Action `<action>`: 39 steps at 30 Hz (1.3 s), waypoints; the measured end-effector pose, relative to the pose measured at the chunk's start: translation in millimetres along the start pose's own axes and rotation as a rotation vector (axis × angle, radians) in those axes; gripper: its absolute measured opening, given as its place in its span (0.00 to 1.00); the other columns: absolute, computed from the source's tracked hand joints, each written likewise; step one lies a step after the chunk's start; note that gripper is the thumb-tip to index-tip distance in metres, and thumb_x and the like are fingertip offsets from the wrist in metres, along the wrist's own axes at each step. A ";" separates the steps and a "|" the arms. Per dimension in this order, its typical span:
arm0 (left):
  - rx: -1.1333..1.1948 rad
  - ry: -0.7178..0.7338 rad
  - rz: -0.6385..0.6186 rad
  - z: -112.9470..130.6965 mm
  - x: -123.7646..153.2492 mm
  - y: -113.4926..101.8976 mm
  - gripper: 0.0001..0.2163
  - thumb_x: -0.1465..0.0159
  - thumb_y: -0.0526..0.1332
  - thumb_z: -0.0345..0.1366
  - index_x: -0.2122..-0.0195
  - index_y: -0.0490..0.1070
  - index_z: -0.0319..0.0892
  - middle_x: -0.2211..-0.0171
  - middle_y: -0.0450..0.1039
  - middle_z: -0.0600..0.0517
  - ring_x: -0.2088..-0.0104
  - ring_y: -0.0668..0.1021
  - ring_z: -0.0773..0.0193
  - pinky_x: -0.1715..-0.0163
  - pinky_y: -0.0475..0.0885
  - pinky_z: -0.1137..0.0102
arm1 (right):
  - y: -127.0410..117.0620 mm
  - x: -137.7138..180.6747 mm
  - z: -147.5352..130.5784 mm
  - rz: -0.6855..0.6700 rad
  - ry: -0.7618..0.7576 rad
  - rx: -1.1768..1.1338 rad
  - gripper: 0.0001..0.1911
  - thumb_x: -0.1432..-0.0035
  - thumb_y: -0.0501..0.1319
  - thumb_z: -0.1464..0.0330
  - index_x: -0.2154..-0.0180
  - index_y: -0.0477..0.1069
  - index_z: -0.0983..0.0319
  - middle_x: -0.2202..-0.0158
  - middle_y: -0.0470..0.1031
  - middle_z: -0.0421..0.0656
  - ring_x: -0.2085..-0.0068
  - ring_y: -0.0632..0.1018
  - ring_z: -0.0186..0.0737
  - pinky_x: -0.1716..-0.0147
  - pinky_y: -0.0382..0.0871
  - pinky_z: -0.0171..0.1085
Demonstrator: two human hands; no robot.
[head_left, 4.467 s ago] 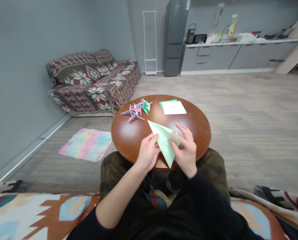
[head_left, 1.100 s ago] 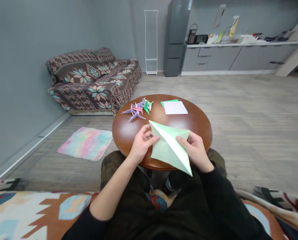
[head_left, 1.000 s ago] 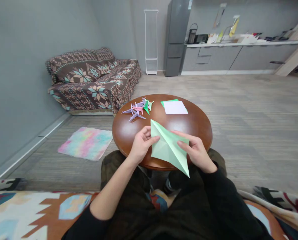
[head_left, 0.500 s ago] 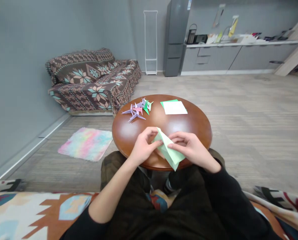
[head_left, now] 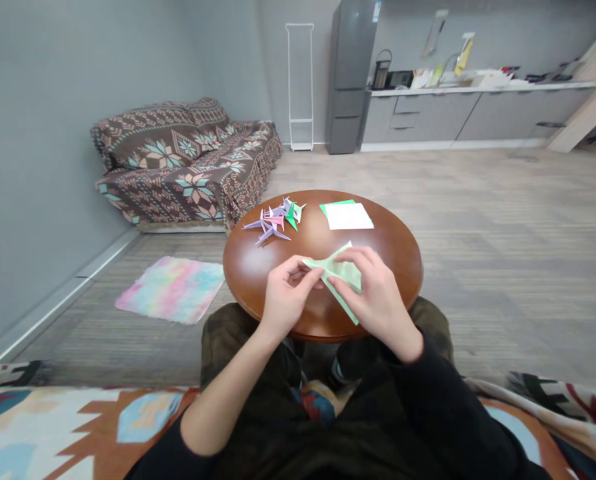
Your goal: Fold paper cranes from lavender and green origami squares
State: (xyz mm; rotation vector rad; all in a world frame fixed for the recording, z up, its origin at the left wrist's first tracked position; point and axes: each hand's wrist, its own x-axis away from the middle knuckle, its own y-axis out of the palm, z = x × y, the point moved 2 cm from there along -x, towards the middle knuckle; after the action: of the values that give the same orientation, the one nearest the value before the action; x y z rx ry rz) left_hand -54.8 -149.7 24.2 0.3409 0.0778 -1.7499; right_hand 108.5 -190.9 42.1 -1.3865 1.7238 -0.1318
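Observation:
A pale green sheet of origami paper point(head_left: 349, 272), partly folded, is held up over the near part of the round table. My left hand point(head_left: 289, 293) pinches its left corner between thumb and fingers. On the right side, my right hand point(head_left: 373, 293) grips the paper, thumb on the near fold and fingers over the far flap. The paper stands opened out between the hands, one point up and another down toward the table edge. Several folded paper cranes point(head_left: 273, 221), purple, pink and green, lie at the table's far left. A stack of white and green paper sheets point(head_left: 349, 217) lies at the far right.
The brown round table point(head_left: 258, 280) stands at my knees. A patterned covered sofa point(head_left: 188, 167) is at the back left, with a fluffy pastel rug point(head_left: 173, 287) in front. Beyond are a grey fridge point(head_left: 348, 87) and a kitchen counter point(head_left: 428, 120).
The pale green paper has been turned and its flaps spread apart. My right hand has shifted its hold, with its fingers now over the far flap; the left stays at the left corner.

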 end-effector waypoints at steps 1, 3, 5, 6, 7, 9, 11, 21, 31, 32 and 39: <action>-0.018 -0.001 -0.026 1.6 0.0 -0.5 0.10 0.42 0.72 0.40 0.69 0.76 0.39 0.72 0.77 0.53 0.71 0.79 0.65 0.67 0.79 0.70 | -2.1 -0.9 -1.5 0.029 -0.033 0.042 0.16 0.38 0.65 0.62 0.49 0.73 0.59 0.43 0.75 0.54 0.43 0.74 0.56 0.45 0.64 0.51; -0.057 0.000 -0.079 5.5 0.2 -1.7 0.09 0.42 0.72 0.39 0.69 0.77 0.39 0.73 0.76 0.53 0.73 0.78 0.66 0.69 0.77 0.71 | -5.9 -4.0 -3.7 -0.001 -0.077 0.076 0.18 0.38 0.65 0.62 0.47 0.72 0.57 0.38 0.71 0.53 0.38 0.70 0.57 0.38 0.55 0.56; -0.071 -0.005 -0.113 8.7 0.2 -2.9 0.09 0.42 0.72 0.38 0.70 0.78 0.39 0.75 0.75 0.53 0.76 0.76 0.68 0.72 0.75 0.72 | -8.8 -9.1 -4.0 -0.125 -0.084 0.028 0.07 0.37 0.64 0.63 0.57 0.75 0.57 0.47 0.78 0.48 0.43 0.75 0.53 0.38 0.53 0.56; -0.057 -0.012 -0.117 9.6 -0.1 -3.5 0.09 0.43 0.73 0.38 0.71 0.77 0.39 0.77 0.75 0.53 0.77 0.75 0.68 0.74 0.74 0.72 | -10.2 -12.3 -3.3 -0.183 -0.069 -0.008 0.05 0.37 0.64 0.63 0.63 0.76 0.57 0.53 0.81 0.46 0.48 0.77 0.51 0.40 0.56 0.54; -0.033 -0.023 -0.114 10.0 -0.4 -4.2 0.09 0.43 0.73 0.38 0.71 0.77 0.39 0.78 0.74 0.54 0.77 0.74 0.68 0.75 0.73 0.72 | -11.4 -15.8 -2.3 -0.235 -0.048 -0.044 0.06 0.38 0.64 0.64 0.67 0.75 0.58 0.59 0.81 0.44 0.53 0.78 0.49 0.43 0.59 0.52; 0.035 -0.054 -0.100 9.5 -1.2 -5.1 0.09 0.43 0.73 0.38 0.70 0.76 0.39 0.79 0.73 0.54 0.78 0.74 0.68 0.77 0.71 0.74 | -13.3 -23.1 -0.2 -0.316 -0.009 -0.104 0.07 0.40 0.64 0.65 0.70 0.75 0.59 0.67 0.80 0.42 0.60 0.77 0.45 0.53 0.64 0.44; 0.107 -0.088 -0.084 8.9 -1.8 -5.4 0.10 0.44 0.74 0.37 0.71 0.75 0.39 0.79 0.73 0.55 0.78 0.74 0.69 0.78 0.69 0.75 | -14.3 -29.6 0.8 -0.387 0.018 -0.155 0.07 0.42 0.65 0.66 0.71 0.76 0.61 0.72 0.77 0.40 0.66 0.74 0.41 0.62 0.63 0.38; 0.338 -0.241 -0.015 16.4 -4.5 0.9 0.12 0.49 0.73 0.32 0.77 0.69 0.39 0.78 0.70 0.56 0.77 0.71 0.74 0.79 0.63 0.79 | -18.3 -35.4 -6.2 -0.417 0.100 -0.295 0.07 0.44 0.65 0.67 0.73 0.77 0.63 0.76 0.73 0.37 0.71 0.70 0.35 0.70 0.58 0.34; 0.326 -0.098 0.070 26.4 -15.2 -8.9 0.09 0.44 0.70 0.39 0.71 0.73 0.41 0.74 0.69 0.55 0.76 0.71 0.72 0.81 0.62 0.79 | -20.4 -31.2 -6.4 -0.410 0.191 -0.374 0.07 0.45 0.66 0.67 0.73 0.78 0.63 0.74 0.76 0.39 0.69 0.73 0.38 0.68 0.63 0.36; 0.247 -0.093 0.013 26.2 -13.2 -7.6 0.10 0.43 0.71 0.40 0.69 0.74 0.40 0.75 0.70 0.55 0.77 0.71 0.72 0.81 0.63 0.78 | -20.7 -31.2 -6.7 -0.401 0.197 -0.377 0.07 0.45 0.66 0.68 0.73 0.78 0.63 0.74 0.77 0.39 0.69 0.74 0.38 0.68 0.63 0.36; -0.078 -0.036 -0.130 30.0 -4.7 1.0 0.13 0.43 0.73 0.39 0.76 0.70 0.40 0.79 0.71 0.55 0.82 0.69 0.72 0.81 0.64 0.75 | -23.7 -35.2 -9.8 -0.428 0.204 -0.369 0.08 0.45 0.64 0.67 0.71 0.81 0.63 0.72 0.80 0.41 0.68 0.77 0.40 0.68 0.68 0.35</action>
State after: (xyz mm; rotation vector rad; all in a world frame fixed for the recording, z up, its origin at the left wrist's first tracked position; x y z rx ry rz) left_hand -58.6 -152.6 54.2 0.2517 0.1444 -1.8757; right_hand 118.2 -174.7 81.3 -2.0681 1.6434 -0.2042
